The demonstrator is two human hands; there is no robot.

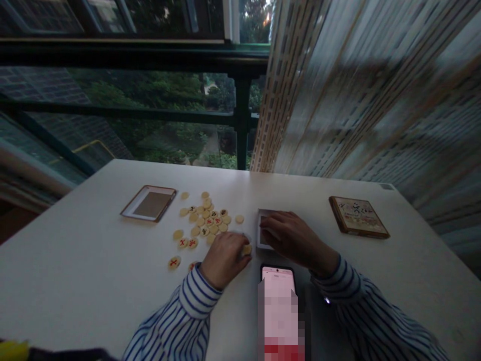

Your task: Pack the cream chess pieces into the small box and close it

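Round cream Chinese chess pieces (213,229), some marked with red or black characters, are scattered over the white table. My left hand (225,255) is closed at the near right side of this group, pinching a chess piece (246,249) between thumb and fingers. To its right is a small open box (259,239) with a light rim. My right hand (291,235) reaches over this box, its curled fingers down inside. Anything between those fingers is hidden from me. A single chess piece (239,219) lies between the group and the box.
An upturned box lid or tray (164,213) lies to the left on the white table (93,271). A lit phone (280,306) lies in front of me between my forearms. A flat printed box (358,216) is at the right. Beyond the table are a railing (242,115) and a curtain (338,90).
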